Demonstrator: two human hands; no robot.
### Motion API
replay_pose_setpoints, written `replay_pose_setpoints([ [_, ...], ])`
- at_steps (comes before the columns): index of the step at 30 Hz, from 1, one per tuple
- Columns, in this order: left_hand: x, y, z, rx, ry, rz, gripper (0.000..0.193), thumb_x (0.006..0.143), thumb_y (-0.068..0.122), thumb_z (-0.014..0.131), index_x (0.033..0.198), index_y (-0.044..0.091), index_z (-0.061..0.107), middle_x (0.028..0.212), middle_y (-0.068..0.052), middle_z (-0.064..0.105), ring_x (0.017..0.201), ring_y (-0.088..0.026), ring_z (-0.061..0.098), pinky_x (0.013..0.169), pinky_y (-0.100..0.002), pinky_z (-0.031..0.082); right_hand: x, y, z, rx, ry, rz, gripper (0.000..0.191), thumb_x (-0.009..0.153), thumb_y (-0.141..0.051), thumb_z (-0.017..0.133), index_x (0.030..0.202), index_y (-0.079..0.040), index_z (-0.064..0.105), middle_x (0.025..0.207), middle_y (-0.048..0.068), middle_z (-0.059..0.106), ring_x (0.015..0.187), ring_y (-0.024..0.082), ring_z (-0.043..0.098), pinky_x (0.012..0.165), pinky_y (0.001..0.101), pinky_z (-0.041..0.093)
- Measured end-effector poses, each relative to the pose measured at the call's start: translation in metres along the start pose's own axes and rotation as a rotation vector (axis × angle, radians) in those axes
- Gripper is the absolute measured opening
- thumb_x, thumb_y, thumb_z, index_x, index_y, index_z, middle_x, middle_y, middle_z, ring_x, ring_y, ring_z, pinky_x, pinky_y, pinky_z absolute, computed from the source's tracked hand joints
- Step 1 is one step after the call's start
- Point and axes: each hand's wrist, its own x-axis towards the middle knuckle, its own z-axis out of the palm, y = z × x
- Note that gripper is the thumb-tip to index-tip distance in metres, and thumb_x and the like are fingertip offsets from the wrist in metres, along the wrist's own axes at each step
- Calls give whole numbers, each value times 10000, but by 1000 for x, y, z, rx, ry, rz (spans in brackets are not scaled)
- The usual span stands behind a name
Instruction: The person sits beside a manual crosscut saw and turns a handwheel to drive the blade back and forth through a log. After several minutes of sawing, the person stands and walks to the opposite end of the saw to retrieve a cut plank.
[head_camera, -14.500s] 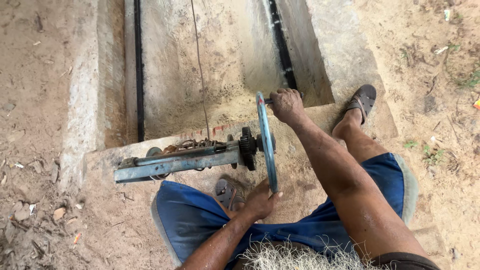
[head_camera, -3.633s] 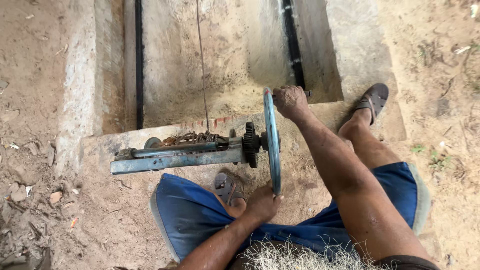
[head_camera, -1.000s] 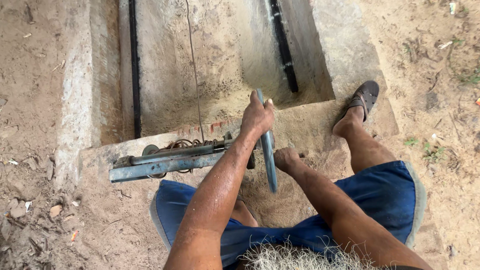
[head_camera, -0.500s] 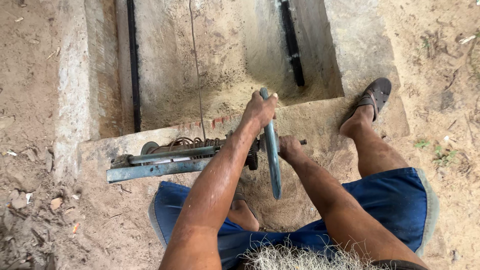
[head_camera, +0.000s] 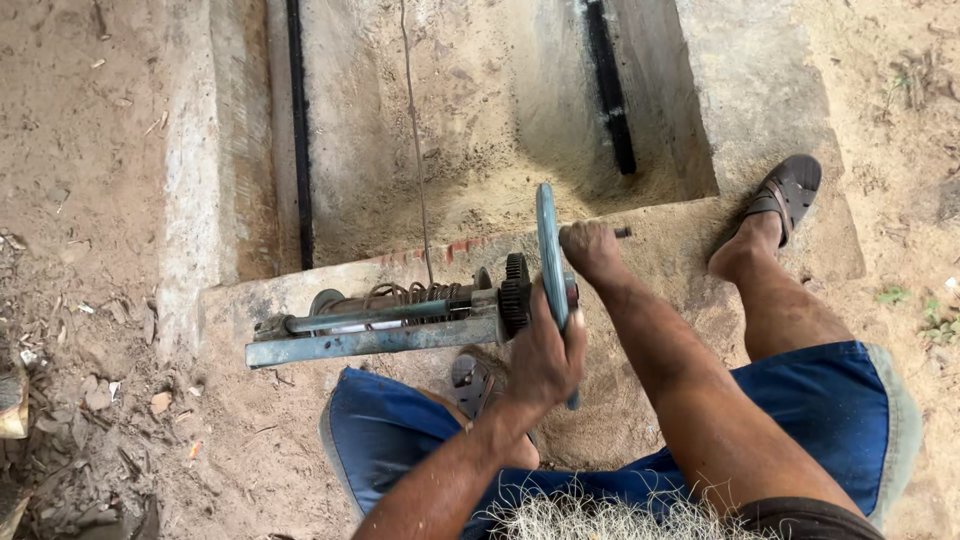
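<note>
Head view: a long blue-grey metal winch (head_camera: 385, 325) lies sideways along the concrete pit's near edge (head_camera: 260, 290). Left hand (head_camera: 545, 355) clenches its upright blue handwheel (head_camera: 550, 255); right hand (head_camera: 592, 250) clasps the crank handle.

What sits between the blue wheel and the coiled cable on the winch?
In the head view, a black toothed gear sits on the shaft between the blue wheel and the coiled cable. The left hand grips the wheel just beside it.

Outdoor worksite, sandy ground (head_camera: 90, 150), concrete trench (head_camera: 500, 120)
</note>
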Motion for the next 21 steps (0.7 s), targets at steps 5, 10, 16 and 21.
replay_pose_setpoints([
  [5,-56,-20,15,204,30,147,726,1074,175,504,1557,-114,45,814,-123,587,593,-243,616,490,-402,536,19,6,-23,56,-132,93,273,1094,-115,516,906,-93,713,845,98,757,715,187,737,572,353,601],
  [10,-102,-38,28,278,56,250,787,1086,149,584,1559,-93,4,802,-82,561,666,-230,579,575,-453,498,9,-2,-51,164,-4,133,163,1008,-189,593,1025,-173,754,911,97,780,808,230,741,803,452,569],
  [16,-150,-45,29,156,-137,37,561,1062,183,580,1514,27,286,875,-90,607,692,-243,631,582,-439,571,-26,-20,-85,201,170,144,145,978,-195,631,1013,-168,769,1016,94,765,1010,285,703,967,491,497],
  [21,-166,-30,24,211,-285,-305,437,991,233,656,1340,28,492,889,-167,688,836,-376,700,764,-508,572,-74,-32,-103,214,421,48,133,908,-251,701,968,-141,744,980,105,719,1040,336,652,964,508,455],
])
